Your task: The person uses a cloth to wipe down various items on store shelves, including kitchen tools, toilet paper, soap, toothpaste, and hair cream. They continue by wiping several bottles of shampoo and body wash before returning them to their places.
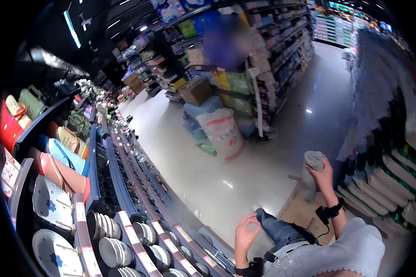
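Note:
My right hand [322, 175] is closed around a bunched grey cloth [313, 160], and part of the cloth hangs below the fingers. Beneath it, a flat piece of brown cardboard [302, 212] lies on the floor. My left hand [247, 233] is raised in front of my body, thumb and fingers curled together into a ring with nothing visible inside. It is nearest to the shelf rack on the left, apart from the goods. Each wrist carries a black strap, the right one with a cable.
On the left, tiered shelves hold stacked bowls [115, 252], patterned dishes [54, 203] and coloured buckets [62, 171]. A full white sack [222, 134] stands on the aisle floor near a cardboard box [195, 91]. Stacked white goods with green edges [381, 187] line the right side.

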